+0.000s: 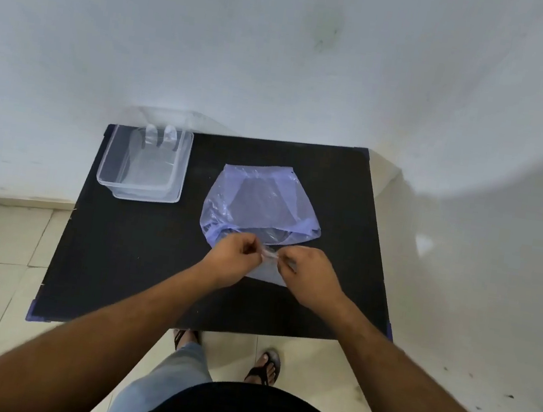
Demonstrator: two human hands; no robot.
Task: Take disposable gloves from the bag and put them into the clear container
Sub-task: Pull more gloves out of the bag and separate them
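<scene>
A bluish translucent plastic bag (260,204) lies flat on the black table (140,250), its mouth toward me. My left hand (234,254) and my right hand (311,275) meet at the bag's near edge, both pinching a thin clear disposable glove (268,271) between their fingertips. The glove hangs down in front of the bag mouth. A clear rectangular container (110,163) stands at the table's far left corner. Inside it lies another clear glove (155,149), its fingers resting against the far wall.
A white wall rises right behind the table. Pale floor tiles surround the table, and my sandalled feet (264,367) stand at its near edge. The table's left and near parts are bare black surface.
</scene>
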